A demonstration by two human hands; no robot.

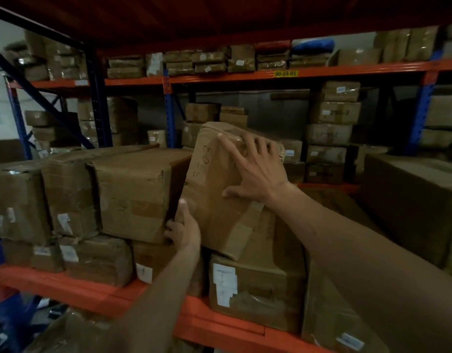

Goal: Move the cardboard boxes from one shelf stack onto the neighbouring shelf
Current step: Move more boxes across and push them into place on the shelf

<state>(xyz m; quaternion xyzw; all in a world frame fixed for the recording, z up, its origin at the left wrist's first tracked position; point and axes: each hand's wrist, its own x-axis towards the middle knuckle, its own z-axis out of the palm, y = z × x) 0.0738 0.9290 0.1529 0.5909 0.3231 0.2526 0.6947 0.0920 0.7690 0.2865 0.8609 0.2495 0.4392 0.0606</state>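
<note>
A tilted box [220,189] leans on the shelf [97,293] stack. The left hand [183,229] grips its lower corner; the right hand [253,169] presses flat, fingers spread, on top. Placement seems underway; next, likely levelling it down.

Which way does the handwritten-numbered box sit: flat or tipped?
Tipped: the numbered box leans left against the neighbouring box, its edges slanted.

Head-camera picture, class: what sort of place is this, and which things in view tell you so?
Most likely a warehouse or stockroom. Steel racking with orange beams holds many taped cardboard boxes, and a yellow location label marks one shelf.
</note>
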